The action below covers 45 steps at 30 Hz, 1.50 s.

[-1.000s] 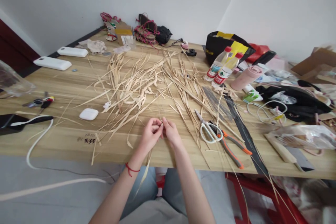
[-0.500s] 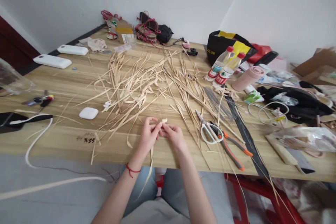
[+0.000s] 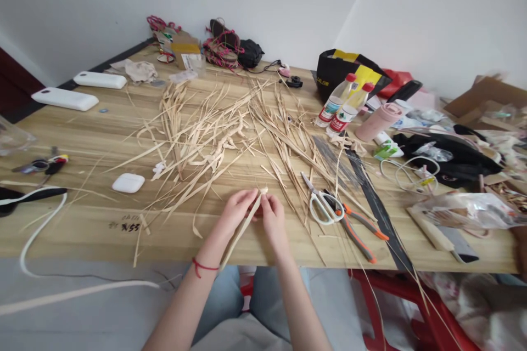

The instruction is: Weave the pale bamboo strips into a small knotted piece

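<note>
Close together near the table's front edge, my two hands pinch a small pale woven piece (image 3: 264, 191) made of dried plant strip. My left hand (image 3: 239, 209) is closed, its fingertips at the piece's left side. A long flat strip (image 3: 242, 230) runs from the piece down past that hand toward the wrist with the red cord. My right hand (image 3: 273, 219) is closed too, thumb and forefinger on the piece's right side. Beyond the hands lies a spread of loose dried strips (image 3: 197, 126), with a knobbly braided length (image 3: 226, 142) among them.
White-handled scissors (image 3: 325, 205) and orange-grey pliers (image 3: 360, 230) lie to the right of my hands. Farther right stand two bottles (image 3: 340, 118), a pink tumbler (image 3: 379, 122) and a black-yellow bag (image 3: 341, 71). A white earphone case (image 3: 128, 182) sits at left.
The long strip, hanging below the left hand before, now slants up across to the piece between the fingertips. The hands have shifted slightly right, and the view has turned a little.
</note>
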{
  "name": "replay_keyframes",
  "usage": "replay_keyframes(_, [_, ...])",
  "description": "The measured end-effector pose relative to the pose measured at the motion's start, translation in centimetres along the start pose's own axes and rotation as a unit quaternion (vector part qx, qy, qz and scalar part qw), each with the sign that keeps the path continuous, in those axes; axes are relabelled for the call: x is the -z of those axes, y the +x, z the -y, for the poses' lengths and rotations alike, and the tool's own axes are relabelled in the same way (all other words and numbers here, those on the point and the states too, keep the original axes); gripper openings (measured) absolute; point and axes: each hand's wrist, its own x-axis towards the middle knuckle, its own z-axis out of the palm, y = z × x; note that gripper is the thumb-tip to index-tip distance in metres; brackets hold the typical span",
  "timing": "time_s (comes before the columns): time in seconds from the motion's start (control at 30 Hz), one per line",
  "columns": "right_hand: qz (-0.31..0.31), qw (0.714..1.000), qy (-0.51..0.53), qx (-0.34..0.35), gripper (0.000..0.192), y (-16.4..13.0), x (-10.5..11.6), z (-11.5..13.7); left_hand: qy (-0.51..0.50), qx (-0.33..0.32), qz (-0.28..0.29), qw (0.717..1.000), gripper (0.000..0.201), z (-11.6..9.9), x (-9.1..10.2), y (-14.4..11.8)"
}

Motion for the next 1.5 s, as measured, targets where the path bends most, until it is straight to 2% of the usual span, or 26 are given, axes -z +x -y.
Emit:
replay_keyframes(0.03, [-0.008,1.000,-0.016,0.006,0.031,-0.1,0.2,0.1,-0.009,0.014,0.042,0.999,0.038,-0.3,-0.3,0.2])
replay_keyframes(0.07, [-0.013,0.999,-0.032,0.013,0.032,-0.2,0.4,0.3,-0.012,0.015,0.057,0.998,0.037,-0.6,-0.6,0.4])
replay_keyframes(0.23, [0.012,0.987,-0.145,0.072,0.031,-0.6,1.0,1.3,0.009,0.042,0.027,0.999,0.030,-0.9,-1.6,1.6])
replay_keyframes(0.37, [0.012,0.979,-0.189,0.073,0.028,-1.0,1.1,1.8,-0.028,0.024,0.024,0.999,0.021,-0.9,-2.5,1.7])
replay_keyframes(0.53, [0.015,0.979,-0.190,0.068,0.024,-1.2,1.0,1.9,-0.059,-0.028,-0.056,0.996,0.018,-1.2,-3.4,1.3])
replay_keyframes(0.63, [0.006,0.981,-0.179,0.067,0.024,-1.1,1.0,1.8,-0.064,-0.014,-0.020,0.998,0.019,-1.5,-3.0,1.1])
replay_keyframes(0.73, [0.008,0.984,-0.167,0.067,0.026,-0.9,1.2,1.6,-0.066,0.020,0.030,0.997,0.030,-1.7,-2.4,0.9])
replay_keyframes(0.8, [0.020,0.985,-0.159,0.065,0.027,-0.9,1.3,1.5,-0.066,0.021,0.045,0.997,0.030,-1.6,-2.2,0.8])
replay_keyframes(0.87, [0.034,0.985,-0.154,0.066,0.028,-1.0,1.3,1.4,-0.072,0.008,0.043,0.996,0.029,-1.3,-2.3,0.7])
replay_keyframes(1.07, [0.031,0.983,-0.163,0.081,0.026,-1.0,1.3,1.6,-0.066,-0.043,-0.020,0.997,0.026,-0.2,-3.0,0.7])
replay_keyframes(1.23, [0.071,0.994,-0.079,0.028,0.030,-0.9,1.5,1.9,-0.064,-0.022,0.000,0.998,0.027,-0.3,-2.3,0.5])
replay_keyframes(1.4, [0.108,0.987,0.086,-0.078,0.028,-0.9,1.8,3.0,-0.129,0.025,0.115,0.985,0.036,-0.3,-1.3,0.0])
replay_keyframes(1.5, [0.140,0.973,0.139,-0.116,0.028,-1.0,1.9,3.6,-0.167,0.031,0.154,0.973,0.038,0.2,-1.2,0.1])
